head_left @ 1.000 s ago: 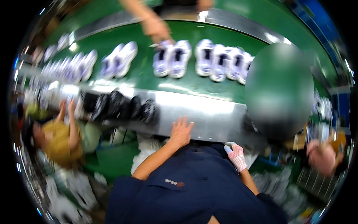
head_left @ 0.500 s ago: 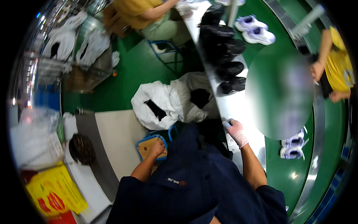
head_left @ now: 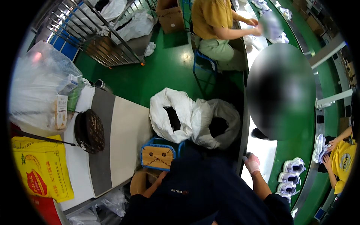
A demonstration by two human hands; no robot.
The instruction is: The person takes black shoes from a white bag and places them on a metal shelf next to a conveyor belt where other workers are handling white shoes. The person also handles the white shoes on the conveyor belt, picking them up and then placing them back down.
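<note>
The wooden-topped stool (head_left: 158, 159) is set just beyond the left hand (head_left: 162, 177), its long axis crosswise; the gloved right hand (head_left: 252, 162) is placed farther off, at the desk (head_left: 265, 152). How far either is opened, or whether anything is gripped, cannot be told.

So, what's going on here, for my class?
The person's gloved right hand is at the metal ledge beside a green belt with pale shoes on it. The bare left hand is low by a blue-framed stool; its grip is hidden. Across the belt, a person in yellow has both hands at other pale shoes.
</note>
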